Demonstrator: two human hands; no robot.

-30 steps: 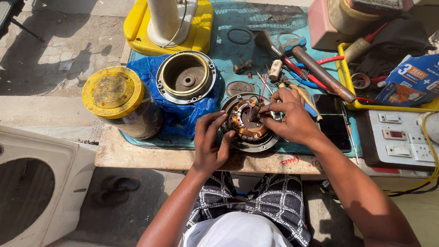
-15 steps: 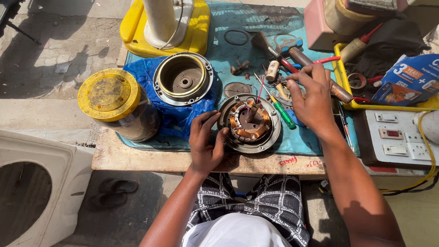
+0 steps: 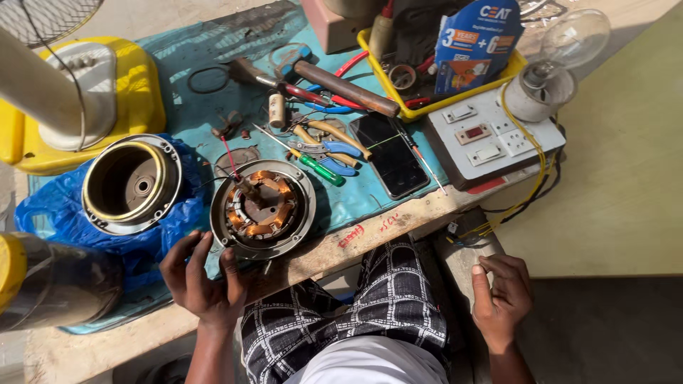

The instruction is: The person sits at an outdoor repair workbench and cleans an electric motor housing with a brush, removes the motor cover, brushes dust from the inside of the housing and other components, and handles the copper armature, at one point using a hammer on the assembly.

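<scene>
Fingers of the left hand (image 3: 201, 279) are spread wide and rest at the near rim of the round fan motor (image 3: 263, 208). They pinch nothing. That motor lies flat on the blue mat (image 3: 356, 203), close to the table's front edge (image 3: 348, 242). Its shaft sticks up and tips a little away from the hand. Beside it, farther out to the left, an empty metal cover (image 3: 131, 185) sits on a blue bag (image 3: 163, 235). Past the motor lie a green screwdriver (image 3: 316, 168) and pliers (image 3: 324, 146). The right hand (image 3: 501, 293) hangs low, off the table, fingers curled loosely, holding nothing, with open room around it.
</scene>
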